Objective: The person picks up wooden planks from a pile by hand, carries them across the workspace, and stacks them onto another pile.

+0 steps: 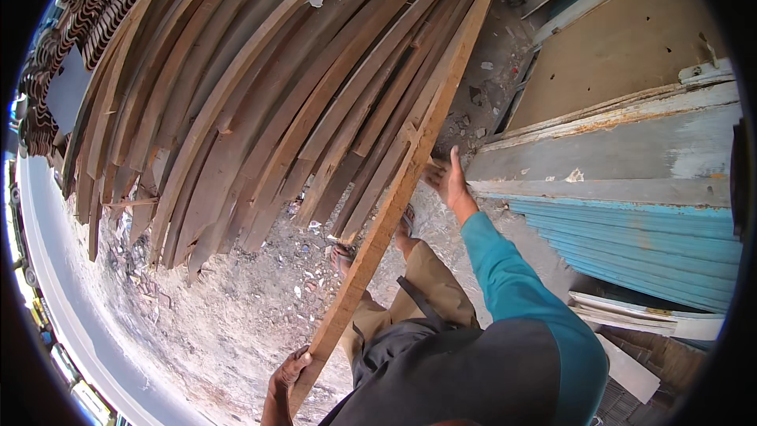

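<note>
A long wooden plank (373, 251) slants across the view from the lower middle up to the top right. Near its lower end my left hand (289, 369) is closed on it, with the fingers at the plank's edge. My right hand (450, 184) is beside the plank's middle, to its right. Its thumb sticks up and its fingers are stretched toward the wood; the fingertips are partly hidden, so contact is unclear. Left of the plank lies a large stack of long brown wooden beams (236, 102).
Blue corrugated sheets (631, 241) and a grey-white painted panel (599, 162) lie on the right, beside a brown board (623, 55). Curved roof tiles (102, 24) are piled at the far left. Rubble-strewn ground (205, 323) surrounds my sandalled feet. A road with vehicles runs along the left edge.
</note>
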Demonstrator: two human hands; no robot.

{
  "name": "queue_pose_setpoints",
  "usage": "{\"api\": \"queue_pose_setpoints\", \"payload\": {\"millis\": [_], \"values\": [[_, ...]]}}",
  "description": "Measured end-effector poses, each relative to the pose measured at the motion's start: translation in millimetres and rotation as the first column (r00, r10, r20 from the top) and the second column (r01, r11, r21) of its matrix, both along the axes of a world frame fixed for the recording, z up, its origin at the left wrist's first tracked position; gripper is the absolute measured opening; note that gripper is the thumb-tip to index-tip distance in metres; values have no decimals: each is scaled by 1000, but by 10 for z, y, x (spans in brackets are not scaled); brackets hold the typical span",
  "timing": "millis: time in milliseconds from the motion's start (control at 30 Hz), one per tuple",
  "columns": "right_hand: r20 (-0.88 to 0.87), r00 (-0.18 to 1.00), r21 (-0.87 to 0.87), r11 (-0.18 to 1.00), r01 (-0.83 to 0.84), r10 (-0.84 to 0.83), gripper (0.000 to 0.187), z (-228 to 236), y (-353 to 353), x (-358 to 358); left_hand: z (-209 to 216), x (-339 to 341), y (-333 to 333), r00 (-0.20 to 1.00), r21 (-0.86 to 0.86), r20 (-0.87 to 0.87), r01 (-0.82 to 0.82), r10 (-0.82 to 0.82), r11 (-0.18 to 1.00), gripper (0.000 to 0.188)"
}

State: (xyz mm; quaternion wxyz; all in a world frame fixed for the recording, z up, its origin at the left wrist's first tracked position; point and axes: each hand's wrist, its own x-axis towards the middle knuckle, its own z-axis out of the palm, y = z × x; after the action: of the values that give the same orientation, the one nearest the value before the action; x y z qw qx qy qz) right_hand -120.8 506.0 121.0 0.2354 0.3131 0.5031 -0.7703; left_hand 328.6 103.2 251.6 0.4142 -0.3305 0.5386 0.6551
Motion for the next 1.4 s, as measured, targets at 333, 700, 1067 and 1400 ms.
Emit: {"api": "queue_pose_setpoints", "payload": {"millis": [333, 700, 1067, 1400], "values": [[-138, 988, 194, 980, -38, 66, 72, -155, -32, -1201, 37, 135, 420, 998, -17, 25, 50, -49, 999, 63], [29, 994, 81, 992, 102, -104, 39, -131, -901, 160, -223, -1031, -251, 952, -372, -187, 161, -244, 914, 87], [235, 964, 71, 987, -142, 122, 41, 14, -2058, 2774, -1328, -3575, 1388, 672, -669, -375, 281, -639, 688, 114], [-45, 616, -229, 592, -773, 787, 62, -241, -1111, 2358, -1609, -3413, 1398, 798, -349, -400, 322, -450, 880, 53]]}}
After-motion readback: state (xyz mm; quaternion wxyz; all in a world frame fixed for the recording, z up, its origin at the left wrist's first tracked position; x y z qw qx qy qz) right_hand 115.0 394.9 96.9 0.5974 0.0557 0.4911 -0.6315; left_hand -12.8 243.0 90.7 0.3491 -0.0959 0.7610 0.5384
